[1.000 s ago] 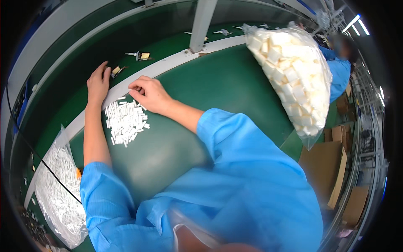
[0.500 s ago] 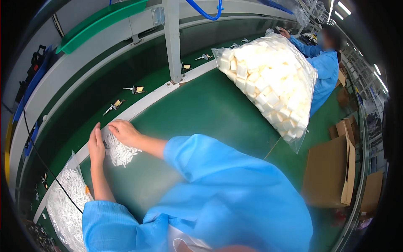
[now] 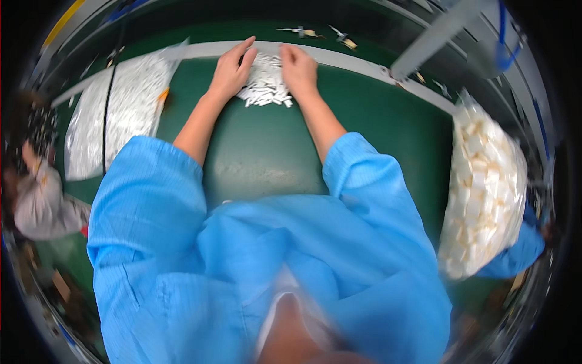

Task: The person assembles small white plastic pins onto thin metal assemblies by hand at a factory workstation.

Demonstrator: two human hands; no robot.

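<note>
A clear bag (image 3: 136,97) is lying on the counter (image 3: 260,151), the left grip (image 3: 230,73) is standing empty, thumb apart from fingers, beside a white pile (image 3: 265,85), and the right grip (image 3: 300,70) is flanking it opposite, its spread and hold too blurred to tell.

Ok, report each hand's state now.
Left hand: open, at the left side of the white pieces.
Right hand: partly curled at their right side; whether it holds any cannot be told.
</note>
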